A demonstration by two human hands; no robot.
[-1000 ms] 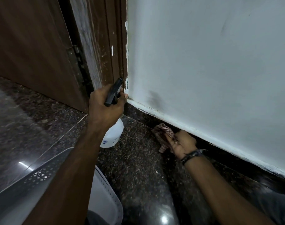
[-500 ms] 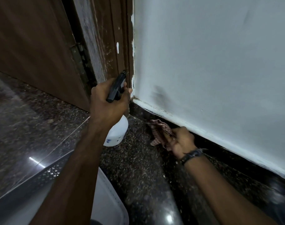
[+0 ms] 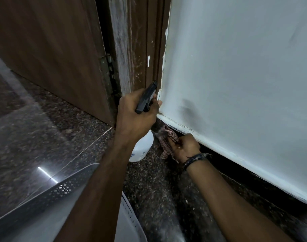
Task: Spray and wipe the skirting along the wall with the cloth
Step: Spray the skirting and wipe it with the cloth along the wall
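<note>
Wall [image 3: 236, 75], pale and smoothly painted, filled the right side and ran down to a dark, glossy skirting [image 3: 254, 187] along its foot, the painted edge above it ragged. Speckled, polished stone floor [image 3: 44, 137] spread left and near, with open room on that side. At far left stood a brown wooden door [image 3: 49, 46], its scuffed frame [image 3: 131, 49] meeting the wall's edge. A perforated white basket [image 3: 44, 198] sat near, bottom left. The left hand [image 3: 135, 116] was clenched around the black trigger head of a white spray bottle [image 3: 142, 147], held just beside the frame's foot. The right hand [image 3: 186, 147], a dark band at its wrist, gripped a bunched checked cloth [image 3: 166, 142] against the skirting's far end.
</note>
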